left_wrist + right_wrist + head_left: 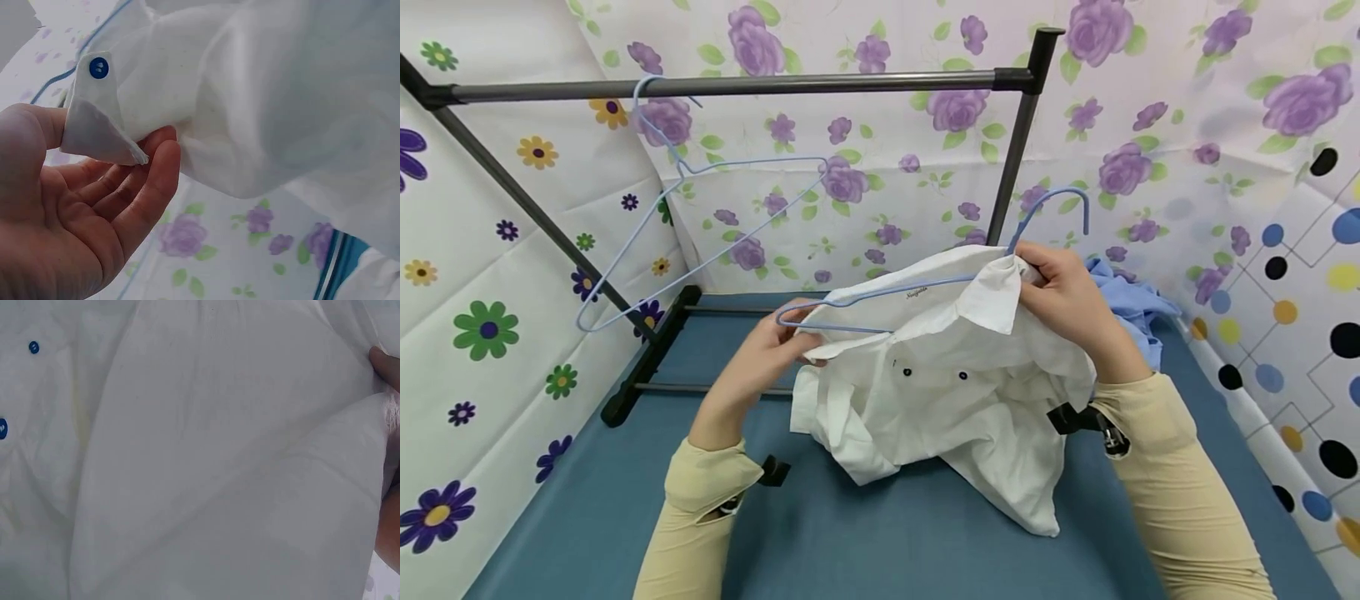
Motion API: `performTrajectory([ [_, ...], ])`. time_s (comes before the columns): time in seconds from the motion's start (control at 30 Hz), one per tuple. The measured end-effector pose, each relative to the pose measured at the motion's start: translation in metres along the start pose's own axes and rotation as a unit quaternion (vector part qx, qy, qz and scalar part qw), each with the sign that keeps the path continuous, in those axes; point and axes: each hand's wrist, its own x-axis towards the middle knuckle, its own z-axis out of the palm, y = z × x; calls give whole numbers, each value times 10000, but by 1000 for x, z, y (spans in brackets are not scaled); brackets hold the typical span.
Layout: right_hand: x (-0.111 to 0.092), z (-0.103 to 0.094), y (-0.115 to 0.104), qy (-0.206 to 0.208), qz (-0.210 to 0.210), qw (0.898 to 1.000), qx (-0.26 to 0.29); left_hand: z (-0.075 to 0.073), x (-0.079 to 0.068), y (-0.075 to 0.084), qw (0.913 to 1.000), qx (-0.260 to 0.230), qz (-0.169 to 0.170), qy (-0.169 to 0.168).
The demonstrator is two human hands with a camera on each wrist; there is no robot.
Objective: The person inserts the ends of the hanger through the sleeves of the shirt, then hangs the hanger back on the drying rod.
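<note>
A white shirt [917, 417] with dark buttons hangs between both hands above the table. Inside its neck opening lies a blue wire hanger [1086, 212], its hook rising past the collar at the right. My left hand [756, 354] holds the shirt's edge around the hanger's left end; in the left wrist view, thumb and fingers of the left hand [81, 219] pinch a flap with a blue button [99, 67]. At the hook's base, my right hand [1063, 296] grips the collar. White cloth [219, 456] fills most of the right wrist view and hides much of that hand.
A dark metal rack [850, 84] stands at the back left, with another blue wire hanger [760, 161] on its bar. Behind the right arm lies a light blue garment [1138, 304] on the blue-covered table [880, 550]. Patterned sheets [1157, 100] enclose the back and sides.
</note>
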Motion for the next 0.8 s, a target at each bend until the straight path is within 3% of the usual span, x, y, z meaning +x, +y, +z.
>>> performTrajectory([
  [0.17,-1,0,-1,-62,-91,9999,33,-13,-2,10,9993,-247,257,-123],
  [0.33,-4,-1,14,-169,-105,9997,113,-24,-2,19,9981,-94,489,-359],
  [0.5,-6,-1,33,-200,-164,9991,338,-31,-2,26,9982,85,410,-433],
  [0.8,-6,-2,38,-193,-490,9953,809,-37,0,32,9981,-21,301,-540],
])
